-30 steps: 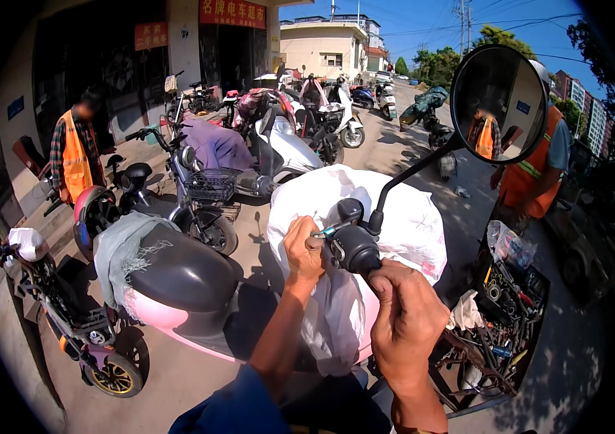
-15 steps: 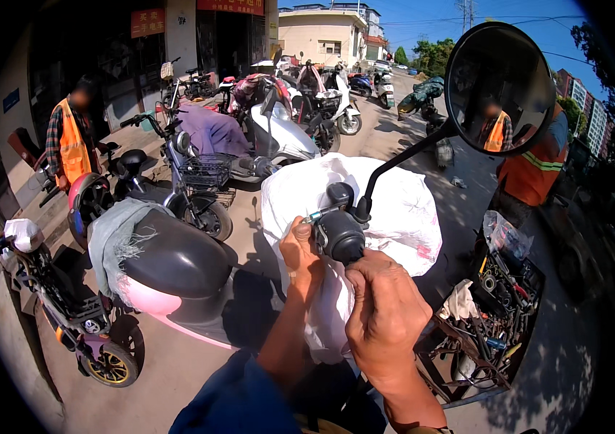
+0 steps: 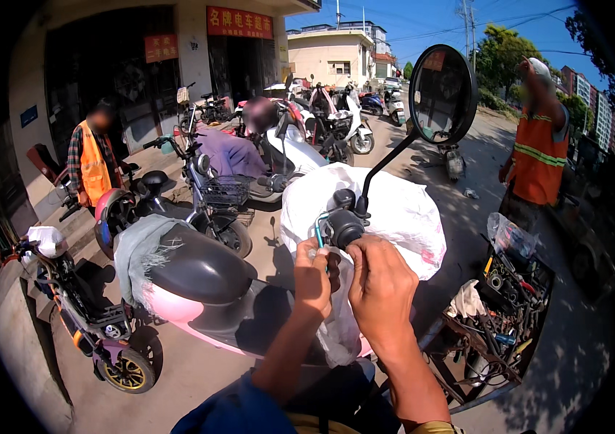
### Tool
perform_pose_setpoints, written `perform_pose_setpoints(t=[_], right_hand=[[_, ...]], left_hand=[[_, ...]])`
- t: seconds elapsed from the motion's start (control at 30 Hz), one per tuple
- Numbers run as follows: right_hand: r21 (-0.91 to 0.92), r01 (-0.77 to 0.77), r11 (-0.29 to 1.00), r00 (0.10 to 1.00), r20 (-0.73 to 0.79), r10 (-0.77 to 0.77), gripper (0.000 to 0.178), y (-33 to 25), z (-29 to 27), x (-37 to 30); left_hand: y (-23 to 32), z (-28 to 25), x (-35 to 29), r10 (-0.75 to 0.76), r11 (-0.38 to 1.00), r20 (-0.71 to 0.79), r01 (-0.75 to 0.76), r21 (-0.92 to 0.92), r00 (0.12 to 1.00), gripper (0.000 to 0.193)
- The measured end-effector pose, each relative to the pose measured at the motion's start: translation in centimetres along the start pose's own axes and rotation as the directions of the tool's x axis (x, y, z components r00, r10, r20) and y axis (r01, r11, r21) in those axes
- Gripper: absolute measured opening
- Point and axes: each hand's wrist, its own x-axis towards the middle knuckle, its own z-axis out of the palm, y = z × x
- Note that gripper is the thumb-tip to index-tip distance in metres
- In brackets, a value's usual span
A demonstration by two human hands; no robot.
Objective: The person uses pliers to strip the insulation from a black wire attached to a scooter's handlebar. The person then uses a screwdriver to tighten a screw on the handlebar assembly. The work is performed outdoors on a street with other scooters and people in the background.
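My left hand [image 3: 312, 283] is closed around a thin teal rod-like tool [image 3: 319, 233], which points up beside the handlebar; its exact kind I cannot make out. My right hand [image 3: 382, 286] has thumb and fingers pinched at the near end of the black handlebar grip [image 3: 345, 227]. What lies between those fingertips is hidden. From the handlebar rises a round black mirror [image 3: 443, 94] on a bent stem. A white plastic sheet [image 3: 401, 210] drapes the scooter's front behind the grip. The black scooter seat [image 3: 202, 264], partly under a grey cloth [image 3: 141, 249], lies to the left.
At the right stands an open tray of tools [image 3: 499, 383] with a pale rag [image 3: 466, 300]. One person in an orange vest [image 3: 539, 155] stands at the right, another person [image 3: 94, 163] at the left. Parked scooters [image 3: 293, 148] line the shopfront; a small e-bike [image 3: 108, 325] is at lower left.
The teal tool has turned from nearly level to upright in my left hand. My right hand stays at the grip's end. The view has shifted; the person at right now has an arm raised.
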Motion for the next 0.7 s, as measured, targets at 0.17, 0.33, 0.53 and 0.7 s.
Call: perform_pose_setpoints(t=[0.17,0.33,0.53,0.7], right_hand=[[-0.005,-0.033,0.999,0.999,0.017,0.033,0.010,0.7,-0.8,-0.6],[0.012,-0.035,0.999,0.999,0.028,0.035,0.010,1.0,-1.0,-0.2],[0.013,-0.027,1.000,0.999,0.033,0.026,0.010,1.8,-1.4,0.2],[0.023,-0.076,0.997,0.995,0.066,0.074,0.010,2.4,-1.5,0.2]], left_hand=[[2.5,1.4,-2.8,-0.055,0.997,0.131,0.047,0.065,0.990,0.042],[1.1,0.3,-4.1,0.303,0.803,0.412,-0.463,0.375,0.859,0.051],[-0.4,-2.7,-1.7,0.480,0.082,0.638,-0.754,0.651,0.603,0.055],[1.6,-2.5,0.7,0.580,-0.382,0.780,-0.768,0.515,0.234,0.067]])
